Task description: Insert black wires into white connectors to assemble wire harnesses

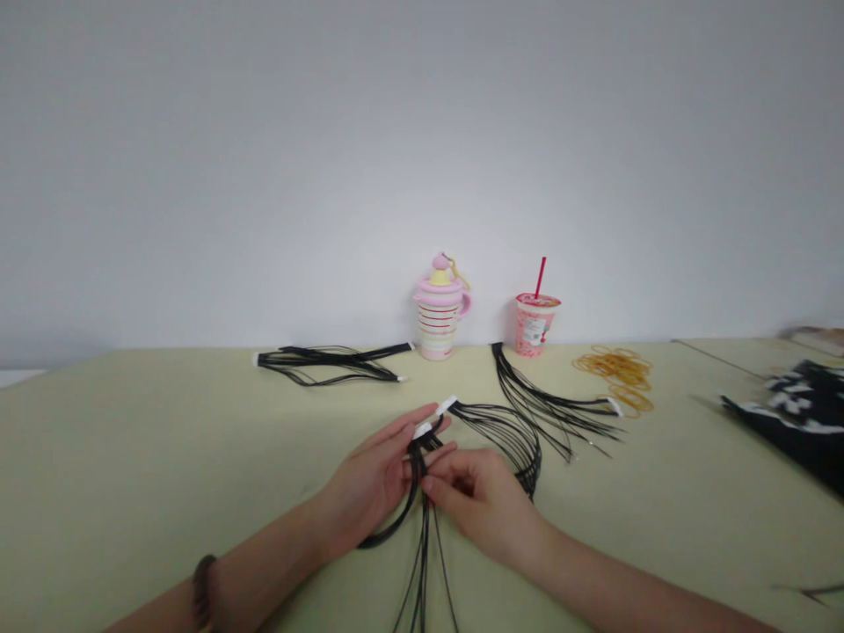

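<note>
Near the front of the table, my left hand [373, 492] holds the end of a black wire harness [423, 527], its fingers behind the wires and close to a white connector [422, 430]. My right hand [484, 501] pinches the black wires just below that connector, thumb and forefinger together. Loose wires hang down from the pinch toward the bottom edge, and one thicker bundle [396, 527] curves off to the left. A second white connector [447, 405] lies just beyond my left fingertips. From it, fanned black wires [520, 431] arc right and pass behind my right hand.
Another black harness [330, 358] lies at the back left. A further one [547, 396] spreads at the right, beside yellow rubber bands [620, 369]. A pink-lidded mug [438, 321] and a pink cup with a straw [535, 325] stand by the wall. Black-and-white items [797, 409] lie far right.
</note>
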Tool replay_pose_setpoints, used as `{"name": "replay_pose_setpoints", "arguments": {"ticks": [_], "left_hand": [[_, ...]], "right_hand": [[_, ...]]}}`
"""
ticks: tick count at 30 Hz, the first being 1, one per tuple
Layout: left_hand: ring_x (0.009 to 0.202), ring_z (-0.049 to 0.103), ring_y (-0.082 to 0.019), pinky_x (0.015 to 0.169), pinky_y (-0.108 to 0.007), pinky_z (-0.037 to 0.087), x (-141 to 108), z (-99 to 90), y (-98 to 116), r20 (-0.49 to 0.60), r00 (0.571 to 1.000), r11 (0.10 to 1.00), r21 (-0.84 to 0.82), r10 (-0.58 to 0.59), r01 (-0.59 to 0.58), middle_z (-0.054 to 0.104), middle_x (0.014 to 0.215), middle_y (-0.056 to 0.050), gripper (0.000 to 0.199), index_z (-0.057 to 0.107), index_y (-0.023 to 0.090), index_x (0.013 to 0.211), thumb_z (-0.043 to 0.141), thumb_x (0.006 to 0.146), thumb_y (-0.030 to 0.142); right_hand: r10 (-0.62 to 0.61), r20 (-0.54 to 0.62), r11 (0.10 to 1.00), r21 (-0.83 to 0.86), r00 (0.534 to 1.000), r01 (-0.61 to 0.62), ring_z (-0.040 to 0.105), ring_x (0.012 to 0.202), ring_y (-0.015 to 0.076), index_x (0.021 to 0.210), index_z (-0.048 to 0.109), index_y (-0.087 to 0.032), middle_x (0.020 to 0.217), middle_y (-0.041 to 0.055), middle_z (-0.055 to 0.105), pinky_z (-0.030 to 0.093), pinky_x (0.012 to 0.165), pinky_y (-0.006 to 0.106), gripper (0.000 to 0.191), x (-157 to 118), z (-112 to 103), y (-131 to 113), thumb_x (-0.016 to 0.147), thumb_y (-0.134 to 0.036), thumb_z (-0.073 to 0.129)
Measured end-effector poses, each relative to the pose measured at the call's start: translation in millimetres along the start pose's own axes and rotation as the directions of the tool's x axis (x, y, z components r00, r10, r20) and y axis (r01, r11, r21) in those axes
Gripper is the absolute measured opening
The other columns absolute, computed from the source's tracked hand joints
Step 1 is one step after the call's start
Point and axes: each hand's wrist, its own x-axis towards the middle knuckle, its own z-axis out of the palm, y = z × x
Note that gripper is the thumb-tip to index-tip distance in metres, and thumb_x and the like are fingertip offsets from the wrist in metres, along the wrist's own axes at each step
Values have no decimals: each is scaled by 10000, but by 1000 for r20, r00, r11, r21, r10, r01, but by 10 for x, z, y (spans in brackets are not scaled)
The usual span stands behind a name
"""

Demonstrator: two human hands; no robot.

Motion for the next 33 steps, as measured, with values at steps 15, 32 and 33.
{"name": "replay_pose_setpoints", "arguments": {"ticks": [15, 32, 33], "left_hand": [[861, 613, -168, 757, -269, 465, 12, 19, -1, -64, 998, 999, 37, -3, 5, 592, 1137, -135, 335, 556, 127, 1124, 507, 801, 198], [932, 592, -206, 765, -298, 461, 22, -1, 2, -97, 995, 997, 74, -9, 16, 604, 1106, -136, 346, 550, 131, 1128, 512, 796, 220], [949, 587, -210, 789, -306, 453, 18, 4, 2, -88, 996, 997, 73, -8, 15, 600, 1115, -135, 349, 546, 133, 1133, 510, 799, 225]], "right_hand": [[117, -18, 981, 157, 993, -113, 343, 369, 40, 627, 514, -148, 494, -46, 459, 251, 372, 170, 241, -13, -59, 16, 794, -318, 483], [95, 75, 931, 346, 993, -115, 406, 415, 35, 735, 610, -130, 597, -20, 544, 331, 398, 161, 119, -1, -79, -3, 657, -217, 587], [97, 66, 939, 323, 993, -113, 420, 432, 43, 734, 607, -132, 612, -17, 543, 351, 405, 166, 125, -2, -64, 8, 660, -233, 600]]}}
